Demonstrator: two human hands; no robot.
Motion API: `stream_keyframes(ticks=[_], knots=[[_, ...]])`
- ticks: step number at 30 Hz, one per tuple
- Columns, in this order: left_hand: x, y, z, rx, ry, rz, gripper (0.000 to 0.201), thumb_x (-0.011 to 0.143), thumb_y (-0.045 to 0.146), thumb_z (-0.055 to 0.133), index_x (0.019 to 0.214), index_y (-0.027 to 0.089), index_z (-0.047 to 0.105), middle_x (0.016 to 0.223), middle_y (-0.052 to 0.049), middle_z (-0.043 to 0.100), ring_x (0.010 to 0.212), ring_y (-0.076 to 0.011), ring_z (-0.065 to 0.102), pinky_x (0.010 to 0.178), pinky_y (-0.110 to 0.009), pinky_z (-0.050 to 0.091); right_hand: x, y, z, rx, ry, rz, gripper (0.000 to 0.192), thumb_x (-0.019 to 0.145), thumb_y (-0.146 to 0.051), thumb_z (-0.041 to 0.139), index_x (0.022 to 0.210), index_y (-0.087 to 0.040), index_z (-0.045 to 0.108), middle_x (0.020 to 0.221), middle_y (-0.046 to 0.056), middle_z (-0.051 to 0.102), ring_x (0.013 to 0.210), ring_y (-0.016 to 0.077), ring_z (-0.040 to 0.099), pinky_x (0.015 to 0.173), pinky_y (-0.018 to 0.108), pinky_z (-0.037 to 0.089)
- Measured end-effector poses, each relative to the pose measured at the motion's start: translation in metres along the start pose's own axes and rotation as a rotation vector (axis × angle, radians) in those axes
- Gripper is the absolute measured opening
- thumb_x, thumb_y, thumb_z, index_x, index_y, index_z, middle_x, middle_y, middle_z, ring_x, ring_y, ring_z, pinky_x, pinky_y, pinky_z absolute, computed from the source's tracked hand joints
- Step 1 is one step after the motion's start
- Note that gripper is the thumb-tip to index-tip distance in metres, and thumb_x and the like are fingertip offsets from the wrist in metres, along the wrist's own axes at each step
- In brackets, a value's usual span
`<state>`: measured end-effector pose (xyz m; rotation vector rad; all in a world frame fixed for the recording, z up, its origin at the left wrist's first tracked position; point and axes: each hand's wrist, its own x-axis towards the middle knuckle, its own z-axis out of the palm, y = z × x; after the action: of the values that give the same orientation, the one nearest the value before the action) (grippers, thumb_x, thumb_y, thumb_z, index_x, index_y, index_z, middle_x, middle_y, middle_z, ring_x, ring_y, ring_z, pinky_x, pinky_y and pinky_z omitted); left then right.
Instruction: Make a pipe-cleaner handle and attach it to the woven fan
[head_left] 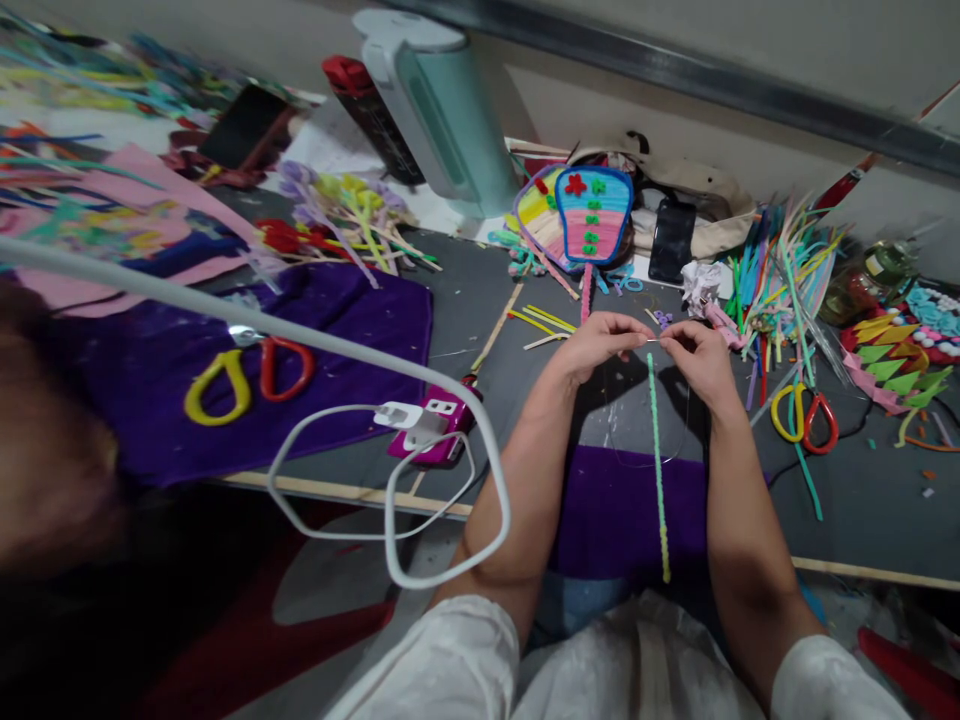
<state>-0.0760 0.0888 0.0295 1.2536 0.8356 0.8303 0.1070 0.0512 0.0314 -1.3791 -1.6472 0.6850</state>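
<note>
Around the wearer's two hands (600, 340) (699, 355) are two pairs of scissors (238, 375) (807, 425) and one teal jug (442, 120).

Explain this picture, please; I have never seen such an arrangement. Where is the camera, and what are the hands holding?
There is no machine: these are a person's bare hands. The camera sits on their head, looking forward and down. The left hand and right hand are close together; their fingertip grip pinches something thin, too small to name. Below runs a fuzzy green strip, yellow at its lower end; whether it is attached, I cannot tell. On the table are a fan-shaped craft piece, a bundle of coloured sticks, a jug, and scissors to the right. Another pair lies on a purple cloth.
</note>
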Motion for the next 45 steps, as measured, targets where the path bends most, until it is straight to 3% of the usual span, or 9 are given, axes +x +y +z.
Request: stream_keyframes(ticks=[7, 16, 45], knots=[[-0.002, 0.001, -0.01, -0.123, 0.054, -0.045, 0.043, 0.07, 0.052, 0.074, 0.088, 0.013, 0.07, 0.067, -0.002, 0.058, 0.056, -0.0085, 0.051, 0.051, -0.021, 0.043, 0.001, -0.001, -0.005, 0.027, 0.081, 0.018, 0.011, 0.077, -0.027, 0.061, 0.075, -0.018, 0.068, 0.071, 0.001, 0.065, 0.062, 0.0138, 0.052, 0.061, 0.028, 0.04], [0.0, 0.001, -0.003, 0.008, 0.107, 0.021, 0.027, 0.062, 0.033, 0.079, 0.077, 0.013, 0.068, 0.062, 0.002, 0.055, 0.047, -0.0043, 0.04, 0.045, -0.02, 0.034, 0.003, 0.003, -0.004, 0.043, 0.103, 0.047, 0.011, 0.076, -0.028, 0.062, 0.075, -0.018, 0.069, 0.07, 0.0, 0.065, 0.062, 0.0141, 0.052, 0.061, 0.029, 0.041], [0.0, 0.003, -0.004, 0.01, 0.199, -0.001, 0.016, 0.063, 0.026, 0.074, 0.071, 0.013, 0.067, 0.053, 0.004, 0.051, 0.042, -0.0049, 0.039, 0.044, -0.022, 0.038, 0.004, 0.008, -0.006, 0.13, 0.104, 0.077, 0.018, 0.076, -0.034, 0.065, 0.081, -0.019, 0.072, 0.075, 0.003, 0.069, 0.068, 0.0165, 0.058, 0.065, 0.03, 0.046]])
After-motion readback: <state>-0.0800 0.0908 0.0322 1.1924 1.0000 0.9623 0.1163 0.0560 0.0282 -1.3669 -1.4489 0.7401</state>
